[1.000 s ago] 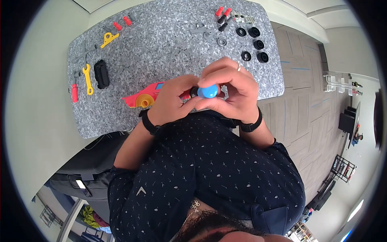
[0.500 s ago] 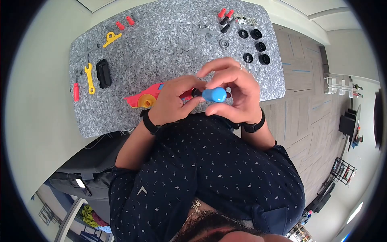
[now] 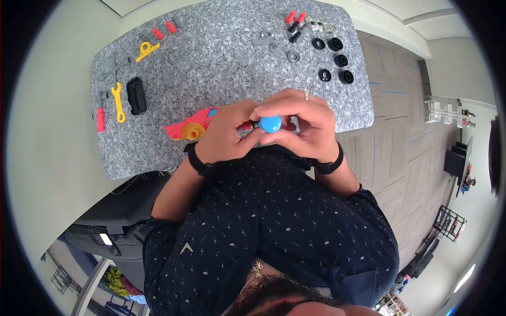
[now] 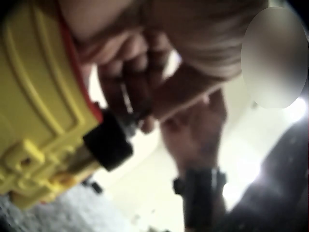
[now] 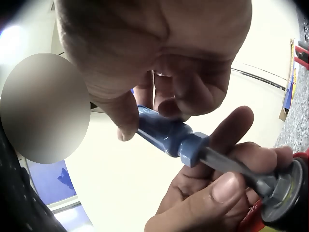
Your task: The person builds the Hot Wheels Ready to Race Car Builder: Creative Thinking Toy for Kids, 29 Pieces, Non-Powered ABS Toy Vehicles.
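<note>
In the head view my left hand (image 3: pixel 229 131) grips a red and yellow toy car (image 3: pixel 192 126) at the table's near edge. The left wrist view shows the car's yellow underside (image 4: pixel 38 92) and a black wheel (image 4: pixel 110 145). My right hand (image 3: pixel 305 121) pinches the blue handle of a toy screwdriver (image 5: pixel 166 133) between thumb and fingers. Its grey shaft runs down to a grey hex piece (image 5: pixel 280 186) at the centre of the black wheel. Left thumb and fingers (image 5: pixel 224 188) lie beside the shaft, close to that wheel.
On the table (image 3: pixel 211 63) lie a yellow wrench (image 3: pixel 117 102), a black tray-like part (image 3: pixel 136 96), a yellow part (image 3: pixel 146 51) and a red-handled tool (image 3: pixel 100 120) at left. Several black wheels (image 3: pixel 341 61), grey parts (image 3: pixel 269 42) and red pieces (image 3: pixel 295 17) lie at right.
My right fingers spread off the blue handle half a second ago, while it leaned right; now they pinch it again and it stands more end-on to the head view. The left hand stays put.
</note>
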Tool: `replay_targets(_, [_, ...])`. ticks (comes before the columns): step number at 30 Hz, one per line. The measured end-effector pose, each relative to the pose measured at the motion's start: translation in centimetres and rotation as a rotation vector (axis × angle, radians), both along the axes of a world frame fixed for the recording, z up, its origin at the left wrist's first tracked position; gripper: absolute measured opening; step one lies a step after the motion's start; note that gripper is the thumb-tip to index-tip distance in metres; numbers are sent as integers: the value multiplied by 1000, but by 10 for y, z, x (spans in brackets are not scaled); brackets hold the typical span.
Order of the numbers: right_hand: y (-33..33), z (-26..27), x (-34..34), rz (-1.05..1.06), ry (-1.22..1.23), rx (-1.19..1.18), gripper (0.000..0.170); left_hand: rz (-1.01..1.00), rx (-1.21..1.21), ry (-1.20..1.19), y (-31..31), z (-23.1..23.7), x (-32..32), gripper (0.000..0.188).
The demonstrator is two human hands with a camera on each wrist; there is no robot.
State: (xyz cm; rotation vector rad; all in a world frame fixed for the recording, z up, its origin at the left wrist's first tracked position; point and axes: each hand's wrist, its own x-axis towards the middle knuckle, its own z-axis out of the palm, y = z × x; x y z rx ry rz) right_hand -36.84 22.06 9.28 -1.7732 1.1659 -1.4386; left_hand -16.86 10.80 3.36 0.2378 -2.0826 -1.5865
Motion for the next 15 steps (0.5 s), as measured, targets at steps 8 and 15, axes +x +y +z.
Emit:
replay_targets(8, [1, -6, 8, -52, -118, -9, 49, 42, -11, -97, 7, 3, -1, 34])
replay_targets(15, [-2, 7, -6, -165, -216, -207, 45, 269, -177, 262, 13, 10, -7, 33])
